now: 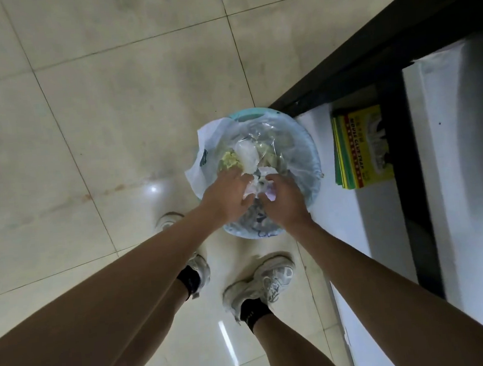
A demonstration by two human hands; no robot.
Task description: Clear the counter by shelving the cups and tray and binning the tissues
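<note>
A round light-blue bin (307, 150) lined with a clear plastic bag stands on the tiled floor beside the counter base. It holds wrappers and other rubbish. My left hand (230, 197) and my right hand (284, 201) hover side by side over the bin's near half. Crumpled white tissues (256, 186) sit between the fingers of both hands, just above the rubbish. Whether the fingers still grip the tissues or have loosened is hard to tell. No cups or tray are in view.
A dark counter frame (392, 53) runs along the right, with white shelves (383, 214) below it. A stack of yellow and green mouse glue traps (354, 152) lies on the lower shelf. My two feet in white sneakers (260, 283) stand on the beige floor tiles.
</note>
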